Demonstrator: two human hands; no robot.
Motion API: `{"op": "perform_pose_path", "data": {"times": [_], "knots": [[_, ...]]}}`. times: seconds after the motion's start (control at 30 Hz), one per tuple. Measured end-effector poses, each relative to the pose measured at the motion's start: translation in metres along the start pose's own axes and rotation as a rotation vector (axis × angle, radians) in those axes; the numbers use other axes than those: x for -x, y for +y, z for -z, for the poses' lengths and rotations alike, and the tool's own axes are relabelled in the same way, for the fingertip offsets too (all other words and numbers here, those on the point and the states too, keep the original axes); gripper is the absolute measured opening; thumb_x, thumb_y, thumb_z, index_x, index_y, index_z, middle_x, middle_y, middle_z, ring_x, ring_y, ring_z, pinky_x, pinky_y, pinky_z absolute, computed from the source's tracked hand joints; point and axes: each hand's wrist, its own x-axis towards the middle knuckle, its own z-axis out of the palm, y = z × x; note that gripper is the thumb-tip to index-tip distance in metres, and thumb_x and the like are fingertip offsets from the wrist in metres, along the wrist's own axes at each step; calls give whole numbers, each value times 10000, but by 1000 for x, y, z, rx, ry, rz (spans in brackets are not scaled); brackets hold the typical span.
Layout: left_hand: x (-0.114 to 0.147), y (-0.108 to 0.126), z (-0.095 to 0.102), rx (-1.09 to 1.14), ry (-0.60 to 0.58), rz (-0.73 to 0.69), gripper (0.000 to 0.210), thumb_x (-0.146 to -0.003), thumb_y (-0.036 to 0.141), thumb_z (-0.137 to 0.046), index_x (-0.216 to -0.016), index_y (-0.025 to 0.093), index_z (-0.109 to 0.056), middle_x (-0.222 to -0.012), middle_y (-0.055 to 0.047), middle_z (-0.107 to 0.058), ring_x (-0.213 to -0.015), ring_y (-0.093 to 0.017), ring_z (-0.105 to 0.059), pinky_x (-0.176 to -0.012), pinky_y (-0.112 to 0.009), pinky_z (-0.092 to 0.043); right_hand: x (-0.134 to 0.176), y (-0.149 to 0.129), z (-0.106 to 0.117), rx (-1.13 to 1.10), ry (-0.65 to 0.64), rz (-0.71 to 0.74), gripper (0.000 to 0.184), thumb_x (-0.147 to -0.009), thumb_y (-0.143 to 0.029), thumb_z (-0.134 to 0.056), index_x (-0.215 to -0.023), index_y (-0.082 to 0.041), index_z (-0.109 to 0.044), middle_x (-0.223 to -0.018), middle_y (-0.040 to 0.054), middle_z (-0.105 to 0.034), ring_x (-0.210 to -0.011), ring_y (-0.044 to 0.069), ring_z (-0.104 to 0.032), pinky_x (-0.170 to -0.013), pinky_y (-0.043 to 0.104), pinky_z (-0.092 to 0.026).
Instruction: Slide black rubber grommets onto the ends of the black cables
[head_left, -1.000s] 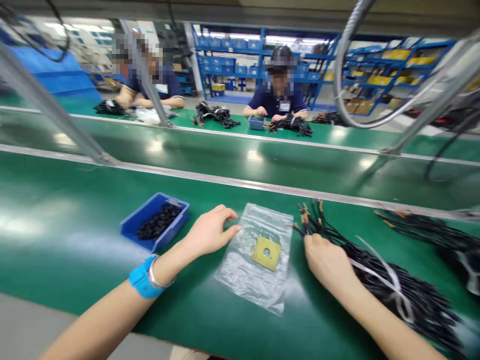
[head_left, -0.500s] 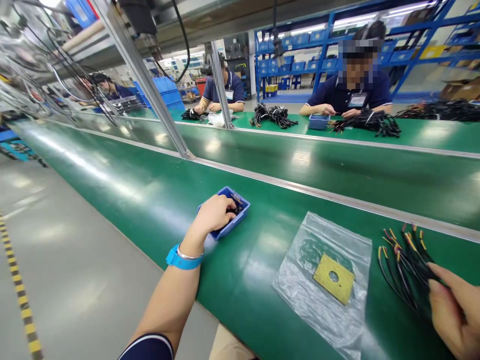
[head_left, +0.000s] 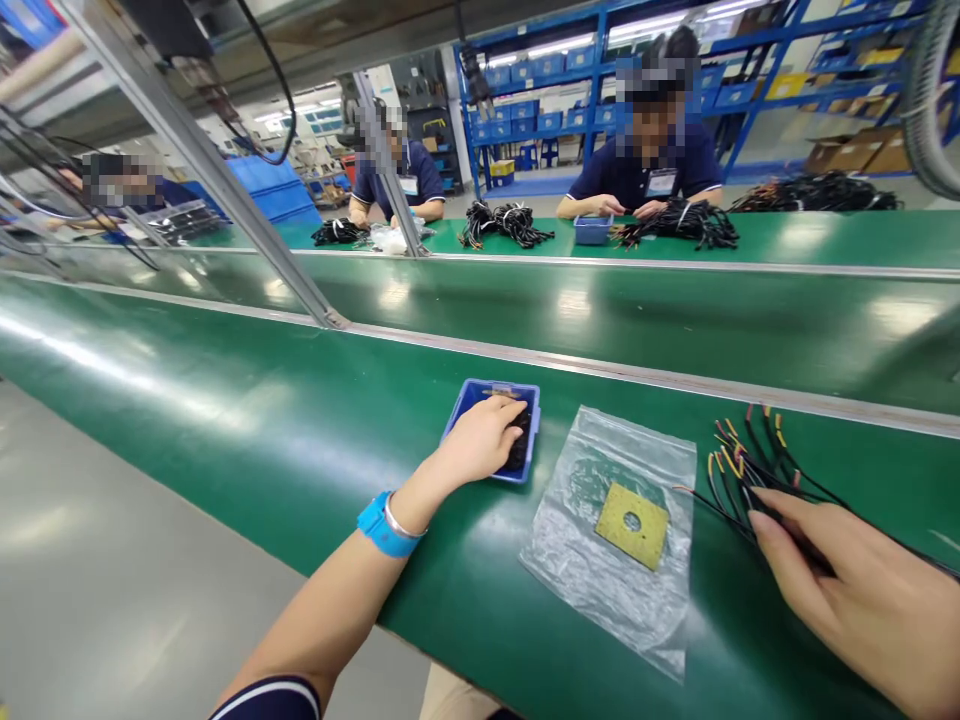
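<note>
My left hand (head_left: 484,438) reaches over a small blue bin (head_left: 533,440), thumb and forefinger apart above small dark parts (head_left: 519,455). Its other fingers are partly hidden, and I see nothing held. On the right, my right hand (head_left: 840,585) pinches black wires (head_left: 739,510) with thumb and forefinger. The wires form a loose bundle with red and yellow ends, and a single wire end points left, apart from the others. Between my hands lies a clear zip bag (head_left: 577,560) with a yellow square piece (head_left: 632,527) that has a round hole.
A pale rail (head_left: 525,355) runs along the green bench (head_left: 247,400) behind the bin. A slanted metal post (head_left: 225,190) rises at left. Across the line, several co-workers sit by black cable bundles (head_left: 510,224) and a blue bin (head_left: 592,231).
The view has turned right. The blue bin has come closer to the zip bag, with my left hand still over it. My right hand has shifted left along the wires, and one wire end now stands apart.
</note>
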Motion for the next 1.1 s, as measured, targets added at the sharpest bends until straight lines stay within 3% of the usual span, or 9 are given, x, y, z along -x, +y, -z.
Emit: {"op": "perform_pose_path", "data": {"times": [0.23, 0.37, 0.47, 0.53, 0.6, 0.67, 0.77, 0.9, 1.1], "knots": [[-25, 22, -8, -55, -28, -23, 224, -818, 119, -526, -978, 155, -679, -990, -93, -664, -970, -231, -630, -905, -353, -497, -13, -16, 20, -59, 100, 98, 288, -868, -162, -595, -1154, -134, -573, -802, 33, -661, -664, 142, -620, -664, 263, -462], [-24, 28, -1, -72, 75, 29, 223, -849, 135, -478, -978, 156, -660, -1011, -108, -654, -962, -257, -622, -858, -407, -502, -10, -18, 28, -215, 10, 143, 262, -874, -156, -566, -1134, -124, -573, -840, 50, -653, -705, 151, -612, -685, 274, -469], [-16, 47, 8, 339, 226, 101, 198, -839, 216, -553, -1003, 164, -651, -964, -82, -666, -866, -211, -636, -802, -371, -524, -7, -18, 33, -297, -82, 171, 239, -883, -152, -541, -1117, -117, -576, -846, 59, -642, -722, 155, -606, -672, 275, -475], [-10, 66, 11, 902, 139, 180, 203, -781, 279, -654, -947, 163, -664, -850, -45, -674, -732, -160, -646, -679, -296, -546, -7, -18, 35, -317, -116, 186, 219, -891, -148, -517, -1096, -108, -580, -835, 65, -632, -708, 154, -595, -638, 274, -471], [-5, 88, 10, 1385, -89, 274, 253, -711, 321, -742, -890, 152, -684, -778, -28, -677, -668, -131, -655, -591, -229, -538, -7, -18, 34, -319, -144, 204, 196, -898, -142, -484, -1058, -107, -592, -812, 65, -624, -677, 151, -584, -599, 272, -461], [-3, 106, 5, 1632, -268, 354, 281, -667, 316, -794, -869, 138, -711, -801, -40, -698, -691, -119, -673, -599, -186, -537, -9, -18, 29, -320, -157, 209, 193, -903, -141, -455, -1024, -113, -602, -779, 60, -617, -650, 152, -578, -571, 274, -454], [-4, 123, -6, 1734, -369, 390, 317, -642, 248, -823, -923, 129, -737, -926, -75, -719, -760, -118, -687, -660, -159, -540, -10, -19, 19, -337, -97, 164, 198, -902, -135, -450, -1035, -108, -594, -786, 64, -626, -663, 157, -586, -577, 276, -464], [-5, 125, -24, 1743, -304, 385, 302, -625, 203, -833, -903, 127, -742, -887, -67, -714, -724, -104, -670, -618, -146, -522, 1, -21, 10, -385, 10, 46, 223, -897, -120, -480, -1104, -100, -559, -805, 61, -636, -674, 156, -587, -599, 279, -481], [0, 108, -45, 1670, -311, 382, 131, -735, 194, -748, -839, 176, -670, -818, -29, -674, -708, -112, -648, -629, -207, -514, 19, -20, 7, -384, -70, -96, 282, -925, -171, -463, -1189, -101, -530, -914, 87, -682, -735, 164, -651, -646, 266, -525]]}}
